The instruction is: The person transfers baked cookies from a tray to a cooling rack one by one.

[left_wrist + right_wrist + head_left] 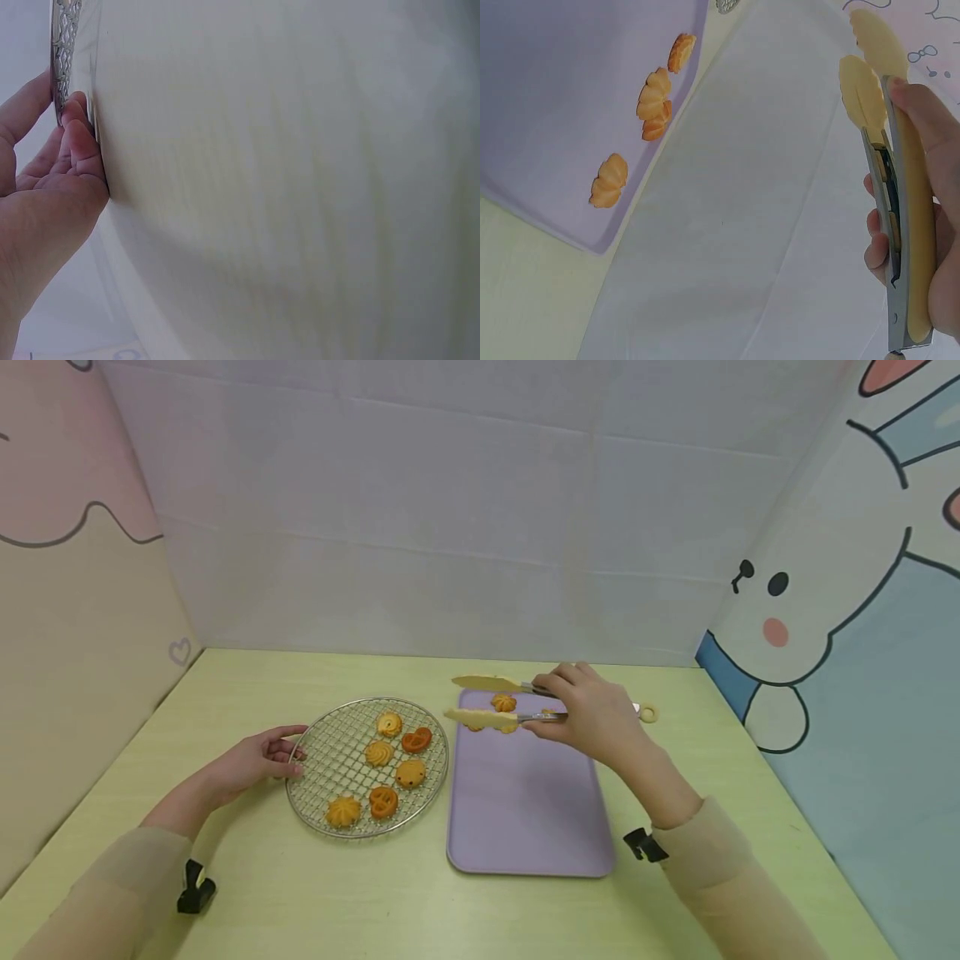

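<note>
While a pale backdrop (450,527) closes off the far side, a yellow-green table (382,902) carries all the work. Biggest item on it: lilac tray (528,810), lying flat, right of centre. Next size down: round wire rack (333,764), just left of the tray and apart from it; cannot tell whether it sits flush on the table.

Tongs (917,232) come next, above the tray's far end. Right hand (596,710) wraps their handles; tips are clearly parted, nothing between them. Left hand (262,756) pinches the rack's left rim, thumb one side, fingers the other, so grip is nearly closed there.

Smallest: cookies. Four tray cookies (654,94) cluster along the far edge, partly masked by the tongs in the head view. Six rack cookies (410,773), two of them pretzel-shaped, lie spread over the mesh's right and near parts.

Step in hand looks like tong work between tray and rack, mid-transfer, tongs unloaded. Next move, if a pickup, probably calls for lining the tips up on one cookie, lowering, squeezing lightly, rack held steady.
</note>
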### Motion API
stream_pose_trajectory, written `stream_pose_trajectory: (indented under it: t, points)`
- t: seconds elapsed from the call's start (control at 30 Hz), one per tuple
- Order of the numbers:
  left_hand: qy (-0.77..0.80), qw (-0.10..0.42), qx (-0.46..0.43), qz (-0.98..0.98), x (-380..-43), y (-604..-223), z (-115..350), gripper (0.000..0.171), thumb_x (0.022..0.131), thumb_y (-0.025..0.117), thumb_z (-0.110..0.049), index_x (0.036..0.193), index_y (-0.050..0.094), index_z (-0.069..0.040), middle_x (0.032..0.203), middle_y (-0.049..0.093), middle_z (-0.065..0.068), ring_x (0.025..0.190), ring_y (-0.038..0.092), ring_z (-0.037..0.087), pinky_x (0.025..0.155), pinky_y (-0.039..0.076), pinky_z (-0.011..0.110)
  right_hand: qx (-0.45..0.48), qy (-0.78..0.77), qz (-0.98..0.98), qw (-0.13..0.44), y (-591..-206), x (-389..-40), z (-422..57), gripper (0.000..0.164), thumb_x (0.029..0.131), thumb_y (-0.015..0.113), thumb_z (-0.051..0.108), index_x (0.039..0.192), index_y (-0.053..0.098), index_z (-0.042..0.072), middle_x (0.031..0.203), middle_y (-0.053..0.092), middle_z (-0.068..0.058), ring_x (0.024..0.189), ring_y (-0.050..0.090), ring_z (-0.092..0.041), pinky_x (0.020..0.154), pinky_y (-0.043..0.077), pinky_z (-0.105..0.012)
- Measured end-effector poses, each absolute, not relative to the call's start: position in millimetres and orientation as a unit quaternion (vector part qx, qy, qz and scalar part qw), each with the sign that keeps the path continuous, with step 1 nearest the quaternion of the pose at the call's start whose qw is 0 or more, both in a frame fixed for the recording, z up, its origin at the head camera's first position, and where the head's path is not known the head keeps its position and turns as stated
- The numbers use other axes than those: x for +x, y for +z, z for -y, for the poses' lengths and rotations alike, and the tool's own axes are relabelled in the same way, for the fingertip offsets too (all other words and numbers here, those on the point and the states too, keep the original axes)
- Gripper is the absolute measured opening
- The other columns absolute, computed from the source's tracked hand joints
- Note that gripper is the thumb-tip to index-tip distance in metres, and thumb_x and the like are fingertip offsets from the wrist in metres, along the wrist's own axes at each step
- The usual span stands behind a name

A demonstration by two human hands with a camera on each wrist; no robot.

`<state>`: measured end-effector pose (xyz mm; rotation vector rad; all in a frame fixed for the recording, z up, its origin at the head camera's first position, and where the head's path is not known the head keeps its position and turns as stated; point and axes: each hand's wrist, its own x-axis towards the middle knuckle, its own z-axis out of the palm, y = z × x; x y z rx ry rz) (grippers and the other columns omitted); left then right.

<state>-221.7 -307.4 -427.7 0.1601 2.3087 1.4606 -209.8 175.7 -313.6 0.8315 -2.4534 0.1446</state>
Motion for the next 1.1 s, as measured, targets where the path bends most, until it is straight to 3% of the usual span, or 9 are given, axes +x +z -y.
stream_pose_trajectory:
  t: [0.73, 0.8, 0.87, 0.97, 1.1]
  points:
    - [0.523, 0.200, 0.061, -0.826, -218, -424, 305, 0.083, 0.084, 0.071, -0.016, 0.149, 0.020, -0.002, 0.116, 0.050, 0.017, 0.093, 0.049, 0.012, 0.069, 0.043, 0.025, 0.306, 0.038, 0.908, 0.285, -323, -214, -240, 0.054, 0.066, 0.081, 0.048, 0.104, 0.068, 0.012, 0.093, 0.063, -0.005, 0.082, 0.060, -0.024, 0.050, 0.047, -0.036]
    - [0.523, 0.200, 0.061, -0.826, -218, -423, 305, 0.083, 0.085, 0.071, -0.016, 0.149, 0.020, -0.001, 0.116, 0.050, 0.018, 0.093, 0.049, 0.013, 0.069, 0.043, 0.025, 0.300, 0.039, 0.912, 0.278, -326, -214, -245, 0.057, 0.069, 0.076, 0.055, 0.105, 0.068, 0.012, 0.093, 0.063, -0.005, 0.083, 0.059, -0.024, 0.051, 0.047, -0.037]
    - [0.521, 0.200, 0.061, -0.827, -218, -423, 305, 0.083, 0.085, 0.070, -0.015, 0.149, 0.020, -0.001, 0.115, 0.049, 0.017, 0.092, 0.049, 0.012, 0.068, 0.043, 0.025, 0.297, 0.043, 0.912, 0.278, -330, -214, -250, 0.063, 0.075, 0.063, 0.068, 0.105, 0.068, 0.012, 0.091, 0.063, -0.005, 0.081, 0.059, -0.024, 0.051, 0.047, -0.036]
    - [0.522, 0.200, 0.060, -0.827, -218, -423, 305, 0.082, 0.085, 0.070, -0.015, 0.149, 0.020, -0.002, 0.114, 0.050, 0.016, 0.092, 0.049, 0.012, 0.068, 0.044, 0.025, 0.294, 0.043, 0.912, 0.284, -335, -216, -257, 0.063, 0.074, 0.064, 0.067, 0.104, 0.068, 0.013, 0.090, 0.063, -0.005, 0.078, 0.059, -0.024, 0.049, 0.046, -0.036]
    - [0.525, 0.201, 0.058, -0.825, -219, -423, 305, 0.082, 0.085, 0.070, -0.014, 0.149, 0.020, -0.002, 0.114, 0.050, 0.016, 0.092, 0.049, 0.013, 0.068, 0.044, 0.025, 0.278, 0.039, 0.916, 0.286, -342, -218, -265, 0.051, 0.064, 0.083, 0.042, 0.102, 0.068, 0.011, 0.090, 0.063, -0.007, 0.079, 0.059, -0.026, 0.049, 0.047, -0.038]
